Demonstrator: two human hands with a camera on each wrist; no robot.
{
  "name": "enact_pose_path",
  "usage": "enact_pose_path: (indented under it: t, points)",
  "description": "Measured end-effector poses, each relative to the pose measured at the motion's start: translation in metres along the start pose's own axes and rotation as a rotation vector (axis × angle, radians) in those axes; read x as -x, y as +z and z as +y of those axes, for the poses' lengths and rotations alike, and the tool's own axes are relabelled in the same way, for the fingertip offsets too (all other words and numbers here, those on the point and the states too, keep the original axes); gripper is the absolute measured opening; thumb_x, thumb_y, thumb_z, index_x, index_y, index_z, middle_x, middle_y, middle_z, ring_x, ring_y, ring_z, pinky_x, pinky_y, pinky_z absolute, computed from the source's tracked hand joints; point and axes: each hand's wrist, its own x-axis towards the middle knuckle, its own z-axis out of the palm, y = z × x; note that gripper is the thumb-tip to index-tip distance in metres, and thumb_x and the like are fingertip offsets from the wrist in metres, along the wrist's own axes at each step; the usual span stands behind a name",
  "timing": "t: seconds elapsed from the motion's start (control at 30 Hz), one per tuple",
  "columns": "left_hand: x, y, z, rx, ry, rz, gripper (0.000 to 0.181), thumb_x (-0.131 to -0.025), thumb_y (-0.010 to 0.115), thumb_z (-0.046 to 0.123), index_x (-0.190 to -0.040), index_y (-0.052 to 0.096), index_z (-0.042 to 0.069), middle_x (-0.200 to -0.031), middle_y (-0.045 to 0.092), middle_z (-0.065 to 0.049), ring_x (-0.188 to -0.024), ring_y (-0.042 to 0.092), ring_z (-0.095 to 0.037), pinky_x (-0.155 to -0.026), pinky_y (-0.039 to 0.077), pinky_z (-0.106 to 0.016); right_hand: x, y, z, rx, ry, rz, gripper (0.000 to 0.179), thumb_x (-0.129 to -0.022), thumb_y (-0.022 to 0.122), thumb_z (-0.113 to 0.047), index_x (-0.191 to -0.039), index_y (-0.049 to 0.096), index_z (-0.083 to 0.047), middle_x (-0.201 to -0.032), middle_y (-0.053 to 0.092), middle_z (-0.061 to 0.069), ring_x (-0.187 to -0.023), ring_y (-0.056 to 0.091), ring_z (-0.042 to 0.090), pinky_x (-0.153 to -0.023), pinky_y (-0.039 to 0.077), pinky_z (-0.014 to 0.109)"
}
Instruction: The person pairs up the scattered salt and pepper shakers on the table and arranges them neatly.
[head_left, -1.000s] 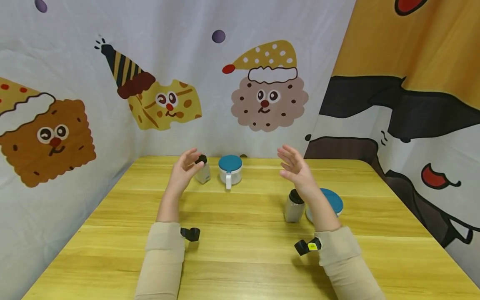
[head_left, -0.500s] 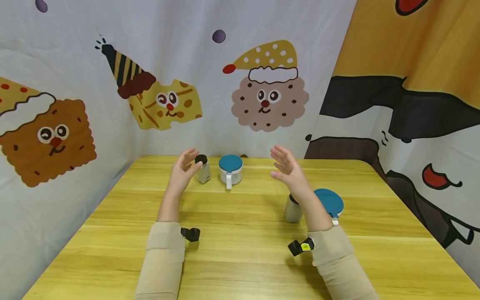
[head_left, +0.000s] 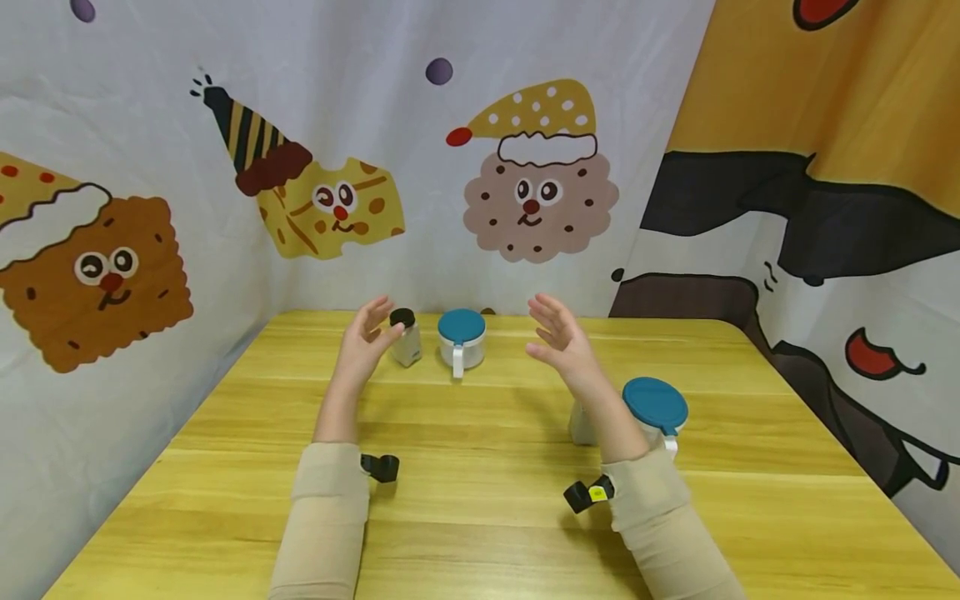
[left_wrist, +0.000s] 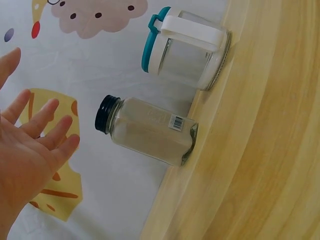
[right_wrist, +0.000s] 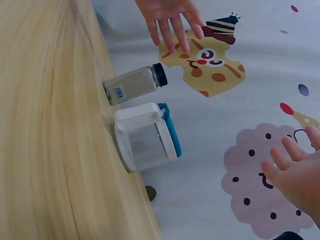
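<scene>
A: Start at the left.
B: Left hand (head_left: 365, 343), raised, left of the back mug (head_left: 462, 343). Fingers apart, slightly bent; grasp empty. Black camera (head_left: 386, 468) at its cuff, nearer the person than that mug.

A: Next?
B: Back bottle (head_left: 408, 350), clear, black cap, barcode label. Upright on the table (head_left: 465, 500), just left of the back mug. Overlaps the thumb in the head view; left wrist view shows a gap between hand and bottle.

A: The back mug itself?
B: Upright near the table's far edge. Clear body, teal lid on, white handle towards the person. Printed cloth (head_left: 435, 279) behind it.

A: And the right hand (head_left: 562, 343)?
B: Raised, right of the back mug and apart from it. Fingers extended with a slight bend, thumb well off them; also holds nothing.

A: Beyond that?
B: Front bottle (head_left: 581, 427), right of the back mug and nearer the person, mostly hidden by the right forearm. Rightmost, front mug (head_left: 656, 405), teal lid on, farther right of the back mug, also nearer the person.
</scene>
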Motion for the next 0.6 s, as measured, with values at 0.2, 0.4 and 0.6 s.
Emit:
enact_pose_path:
  t: [0.2, 0.4, 0.6]
  points:
    - [0.004, 0.000, 0.008, -0.012, -0.009, 0.009, 0.058, -0.095, 0.061, 0.008, -0.145, 0.033, -0.001, -0.145, 0.039, -0.021, -0.135, 0.031, -0.036, -0.110, 0.022, -0.048, -0.003, 0.007, 0.007, 0.010, 0.019, 0.013, 0.071, -0.089, 0.064, 0.000, -0.149, 0.025, -0.003, -0.150, 0.031, 0.014, -0.139, 0.024, 0.033, -0.112, 0.019, 0.045]
    - [-0.006, -0.004, -0.010, -0.018, -0.005, 0.015, 0.063, -0.094, 0.064, 0.018, -0.147, 0.033, 0.007, -0.147, 0.038, -0.014, -0.137, 0.030, -0.030, -0.111, 0.021, -0.046, -0.007, 0.016, 0.014, 0.032, 0.053, 0.059, 0.069, -0.089, 0.065, -0.004, -0.148, 0.029, -0.007, -0.150, 0.033, 0.009, -0.138, 0.027, 0.028, -0.111, 0.021, 0.043]
    - [-0.013, -0.005, -0.021, -0.049, -0.019, 0.025, 0.067, -0.093, 0.065, 0.019, -0.150, 0.029, 0.010, -0.151, 0.032, -0.011, -0.138, 0.027, -0.030, -0.111, 0.019, -0.045, -0.013, 0.025, 0.025, 0.058, 0.094, 0.107, 0.069, -0.089, 0.067, -0.005, -0.148, 0.031, -0.007, -0.150, 0.033, 0.011, -0.138, 0.027, 0.025, -0.111, 0.020, 0.043]
